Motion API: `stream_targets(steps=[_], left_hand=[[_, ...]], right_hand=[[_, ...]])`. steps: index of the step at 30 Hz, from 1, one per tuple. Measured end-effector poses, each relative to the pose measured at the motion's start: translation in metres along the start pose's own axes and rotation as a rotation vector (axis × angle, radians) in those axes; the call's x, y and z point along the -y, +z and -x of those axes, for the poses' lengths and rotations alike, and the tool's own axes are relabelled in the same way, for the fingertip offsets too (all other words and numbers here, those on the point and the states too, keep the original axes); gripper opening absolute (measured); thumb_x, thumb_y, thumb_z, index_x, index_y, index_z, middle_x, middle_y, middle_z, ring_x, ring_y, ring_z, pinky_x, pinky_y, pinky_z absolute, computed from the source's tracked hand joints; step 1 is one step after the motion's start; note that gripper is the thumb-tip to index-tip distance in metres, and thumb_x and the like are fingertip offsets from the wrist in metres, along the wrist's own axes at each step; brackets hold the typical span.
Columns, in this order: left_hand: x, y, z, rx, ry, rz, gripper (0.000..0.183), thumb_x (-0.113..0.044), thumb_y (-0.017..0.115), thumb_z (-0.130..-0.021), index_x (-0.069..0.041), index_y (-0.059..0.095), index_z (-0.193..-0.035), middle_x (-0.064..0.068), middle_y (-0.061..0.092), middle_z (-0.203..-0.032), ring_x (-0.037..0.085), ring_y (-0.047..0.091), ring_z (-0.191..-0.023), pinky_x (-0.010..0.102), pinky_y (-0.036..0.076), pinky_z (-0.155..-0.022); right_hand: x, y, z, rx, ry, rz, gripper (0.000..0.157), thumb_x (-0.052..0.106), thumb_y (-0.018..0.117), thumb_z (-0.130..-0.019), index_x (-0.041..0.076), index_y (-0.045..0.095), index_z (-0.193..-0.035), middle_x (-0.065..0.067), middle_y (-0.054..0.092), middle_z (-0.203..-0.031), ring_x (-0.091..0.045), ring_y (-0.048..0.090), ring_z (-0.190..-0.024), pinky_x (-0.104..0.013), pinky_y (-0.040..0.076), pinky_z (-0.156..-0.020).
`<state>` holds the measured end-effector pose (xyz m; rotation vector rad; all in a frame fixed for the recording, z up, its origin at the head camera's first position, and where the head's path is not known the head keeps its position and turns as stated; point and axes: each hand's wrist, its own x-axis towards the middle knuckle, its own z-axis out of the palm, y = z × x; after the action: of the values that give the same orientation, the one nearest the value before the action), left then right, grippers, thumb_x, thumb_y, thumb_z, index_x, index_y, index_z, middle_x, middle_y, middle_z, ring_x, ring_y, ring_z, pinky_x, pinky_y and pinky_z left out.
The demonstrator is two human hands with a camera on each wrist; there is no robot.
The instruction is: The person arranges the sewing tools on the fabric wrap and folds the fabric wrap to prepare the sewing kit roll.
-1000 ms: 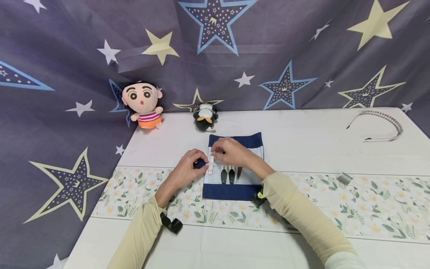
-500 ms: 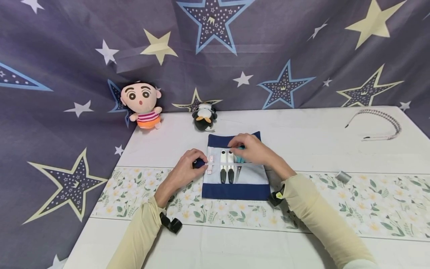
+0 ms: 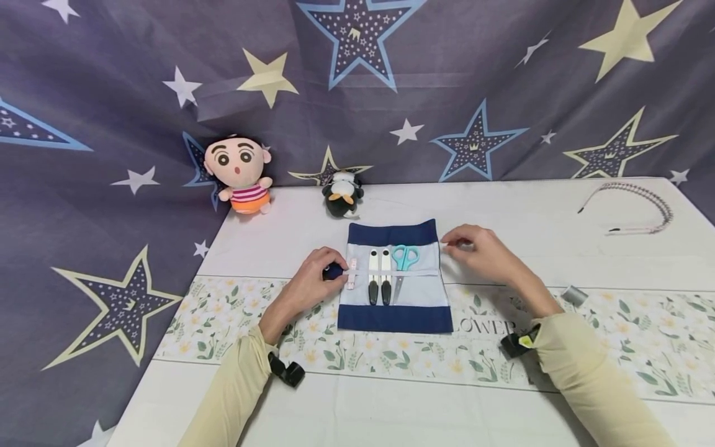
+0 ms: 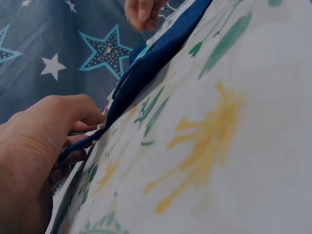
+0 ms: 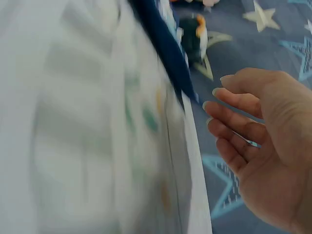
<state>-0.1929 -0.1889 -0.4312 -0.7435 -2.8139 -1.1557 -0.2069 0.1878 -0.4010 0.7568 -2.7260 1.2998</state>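
A navy-and-pale-blue cloth tool roll (image 3: 394, 319) lies spread on the table. A white strap across it holds turquoise-handled scissors (image 3: 406, 257), two slim white tools with black ends (image 3: 380, 292) and a small pink-and-white piece (image 3: 351, 279). At the roll's left edge my left hand (image 3: 313, 273) pinches the cloth; the left wrist view shows navy fabric (image 4: 141, 73) between thumb and fingers. My right hand (image 3: 483, 254) is off the right edge, fingers loosely bent with nothing in them, as the right hand (image 5: 273, 131) in the right wrist view also shows.
Behind the roll sit a penguin plush (image 3: 342, 195) and a doll in a striped shirt (image 3: 241, 177). A grey thread spool (image 3: 574, 295) lies on the right, with a beaded headband (image 3: 659, 205) farther back. A star-patterned curtain (image 3: 391, 112) hangs behind the table.
My right hand has moved rightward from the roll's left part, across the strap, to beyond its right edge, uncovering the scissors and slim tools. The left hand keeps its hold on the left edge.
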Motion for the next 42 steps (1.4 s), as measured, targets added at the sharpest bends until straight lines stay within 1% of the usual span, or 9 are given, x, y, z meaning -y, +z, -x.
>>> stream_targets(steps=[6,12,15,21,24,26,31,38,42], left_hand=[[-0.005,0.000,-0.002,0.004,-0.001,-0.001,0.012,-0.021,0.072,-0.096,-0.016,0.070,-0.107,0.001,0.061,-0.119,0.026,0.051,-0.117,0.048,0.044,-0.096],[-0.023,0.007,-0.014,0.014,0.077,-0.003,0.011,-0.019,0.072,-0.097,-0.013,0.070,-0.105,0.002,0.061,-0.123,0.026,0.050,-0.121,0.049,0.041,-0.102],[-0.037,0.016,-0.025,0.038,0.139,-0.032,0.014,-0.020,0.073,-0.097,-0.012,0.072,-0.109,0.004,0.061,-0.126,0.025,0.051,-0.121,0.047,0.041,-0.102],[-0.060,0.038,-0.043,0.099,0.242,-0.113,0.027,-0.026,0.073,-0.099,-0.010,0.073,-0.121,0.007,0.061,-0.130,0.024,0.052,-0.119,0.044,0.041,-0.102],[-0.067,0.047,-0.049,0.124,0.283,-0.128,0.030,-0.026,0.073,-0.099,-0.009,0.073,-0.124,0.008,0.062,-0.130,0.025,0.053,-0.118,0.043,0.042,-0.101],[-0.070,0.052,-0.052,0.139,0.306,-0.138,0.029,-0.025,0.073,-0.099,-0.009,0.073,-0.124,0.008,0.063,-0.129,0.025,0.054,-0.117,0.042,0.043,-0.100],[-0.073,0.061,-0.057,0.146,0.337,-0.162,0.024,-0.022,0.075,-0.098,-0.010,0.075,-0.118,0.007,0.064,-0.124,0.025,0.056,-0.114,0.041,0.044,-0.099],[-0.072,0.066,-0.059,0.133,0.363,-0.177,0.018,-0.021,0.078,-0.096,-0.012,0.076,-0.112,0.007,0.064,-0.122,0.025,0.056,-0.113,0.040,0.045,-0.099],[-0.072,0.067,-0.060,0.128,0.363,-0.178,0.016,-0.021,0.078,-0.096,-0.012,0.077,-0.109,0.007,0.064,-0.122,0.026,0.056,-0.113,0.041,0.044,-0.099]], right_hand=[[-0.016,-0.030,0.032,-0.103,0.047,0.083,0.016,0.001,0.069,-0.097,-0.005,0.073,-0.111,-0.016,0.073,-0.103,-0.032,0.067,-0.094,-0.053,0.052,-0.090],[-0.033,-0.060,0.071,-0.165,0.132,0.169,0.019,0.010,0.068,-0.100,0.000,0.073,-0.116,-0.017,0.073,-0.108,-0.035,0.065,-0.099,-0.026,0.048,-0.084],[-0.043,-0.072,0.095,-0.188,0.201,0.194,0.023,0.016,0.067,-0.103,0.001,0.071,-0.119,-0.020,0.071,-0.112,-0.033,0.063,-0.100,-0.019,0.044,-0.077],[-0.057,-0.089,0.131,-0.202,0.311,0.237,0.031,0.026,0.065,-0.104,0.001,0.069,-0.124,-0.021,0.070,-0.112,0.006,0.054,-0.091,-0.018,0.044,-0.072],[-0.060,-0.095,0.143,-0.204,0.327,0.243,0.031,0.025,0.066,-0.104,0.001,0.069,-0.123,-0.022,0.070,-0.111,0.017,0.048,-0.087,-0.016,0.043,-0.071],[-0.061,-0.096,0.148,-0.203,0.343,0.260,0.031,0.024,0.067,-0.103,0.000,0.070,-0.122,-0.021,0.071,-0.108,0.015,0.049,-0.084,-0.017,0.043,-0.068],[-0.063,-0.094,0.158,-0.177,0.394,0.301,0.035,0.026,0.067,-0.103,-0.004,0.068,-0.122,-0.017,0.071,-0.101,0.001,0.055,-0.077,-0.022,0.045,-0.060],[-0.063,-0.093,0.170,-0.136,0.399,0.277,0.036,0.021,0.072,-0.100,-0.006,0.065,-0.123,-0.017,0.069,-0.102,0.003,0.054,-0.077,-0.024,0.047,-0.060],[-0.063,-0.092,0.173,-0.116,0.424,0.282,0.038,0.022,0.074,-0.099,-0.007,0.065,-0.122,-0.015,0.067,-0.101,-0.006,0.056,-0.079,-0.025,0.048,-0.061]])
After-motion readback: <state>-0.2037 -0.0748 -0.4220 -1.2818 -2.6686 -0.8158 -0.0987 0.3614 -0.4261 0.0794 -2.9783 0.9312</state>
